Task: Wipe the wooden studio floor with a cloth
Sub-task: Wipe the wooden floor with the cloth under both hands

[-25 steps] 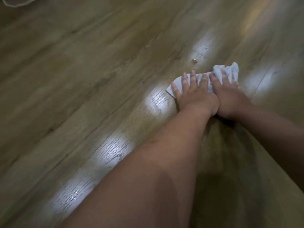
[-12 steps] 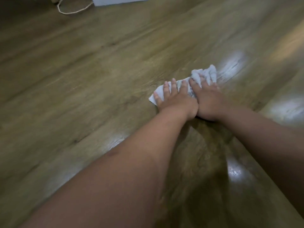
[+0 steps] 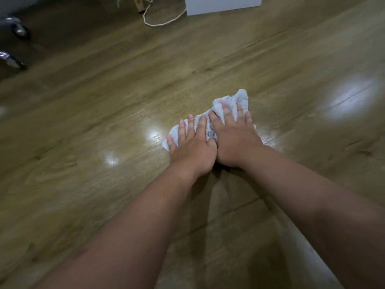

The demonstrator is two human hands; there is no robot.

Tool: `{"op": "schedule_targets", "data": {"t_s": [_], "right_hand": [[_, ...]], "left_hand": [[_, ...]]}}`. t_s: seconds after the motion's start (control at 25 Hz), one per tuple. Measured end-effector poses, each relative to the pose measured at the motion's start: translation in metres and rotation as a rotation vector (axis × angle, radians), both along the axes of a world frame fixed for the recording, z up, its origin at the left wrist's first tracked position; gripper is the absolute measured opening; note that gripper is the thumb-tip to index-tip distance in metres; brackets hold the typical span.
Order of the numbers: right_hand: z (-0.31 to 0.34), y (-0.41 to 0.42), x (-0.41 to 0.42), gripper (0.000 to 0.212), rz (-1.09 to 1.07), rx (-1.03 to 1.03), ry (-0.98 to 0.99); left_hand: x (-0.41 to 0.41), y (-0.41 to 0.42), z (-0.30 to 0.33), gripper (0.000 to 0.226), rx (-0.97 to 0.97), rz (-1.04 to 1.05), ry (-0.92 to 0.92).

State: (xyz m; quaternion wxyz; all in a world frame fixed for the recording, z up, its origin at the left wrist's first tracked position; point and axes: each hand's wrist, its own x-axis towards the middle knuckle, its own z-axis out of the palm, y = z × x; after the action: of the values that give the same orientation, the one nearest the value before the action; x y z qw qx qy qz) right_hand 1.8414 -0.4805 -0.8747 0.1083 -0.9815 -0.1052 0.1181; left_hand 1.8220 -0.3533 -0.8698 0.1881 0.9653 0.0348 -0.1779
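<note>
A crumpled white cloth (image 3: 239, 100) lies on the brown wooden floor (image 3: 104, 113) a little right of the middle. My left hand (image 3: 192, 147) presses flat on its left part with straight, spread fingers. My right hand (image 3: 234, 136) lies right beside it and presses on the cloth's right part, fingers also straight. The two hands touch side by side. Most of the cloth is hidden under them; a bunched end sticks out beyond my right fingertips.
A white box (image 3: 224, 5) stands at the far top edge. A pale cord (image 3: 164, 22) loops on the floor beside it, near a wooden leg (image 3: 139, 5). Shiny metal parts (image 3: 15, 30) sit at the far left. Light patches gleam on the boards.
Both hands have slid the cloth forward over the floor. The view has lifted, so the white box, cord and metal parts at the far edge have come into sight.
</note>
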Motion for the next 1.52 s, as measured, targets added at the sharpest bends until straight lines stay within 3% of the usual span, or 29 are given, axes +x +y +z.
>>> {"op": "schedule_targets", "data": {"t_s": [0.68,0.88,1.0,1.32,1.52], "right_hand": [[-0.013,0.125,0.131,0.073,0.101,-0.008,-0.133],[-0.002,0.141,0.198,0.075,0.154,-0.043,0.013],[-0.002,0.147,0.222,0.075,0.143,-0.035,-0.002],[0.003,0.148,0.218,0.077,0.151,-0.035,0.021],[0.002,0.161,0.151,0.078,0.228,0.121,-0.016]], "left_hand": [[0.115,0.127,-0.011,0.064,0.029,0.094,-0.139],[0.173,0.139,-0.013,0.065,0.054,0.172,-0.081],[0.199,0.145,-0.01,0.065,0.063,0.154,-0.08],[0.196,0.144,-0.007,0.063,0.091,0.119,-0.073],[0.12,0.16,-0.005,0.065,0.026,0.119,-0.163]]}}
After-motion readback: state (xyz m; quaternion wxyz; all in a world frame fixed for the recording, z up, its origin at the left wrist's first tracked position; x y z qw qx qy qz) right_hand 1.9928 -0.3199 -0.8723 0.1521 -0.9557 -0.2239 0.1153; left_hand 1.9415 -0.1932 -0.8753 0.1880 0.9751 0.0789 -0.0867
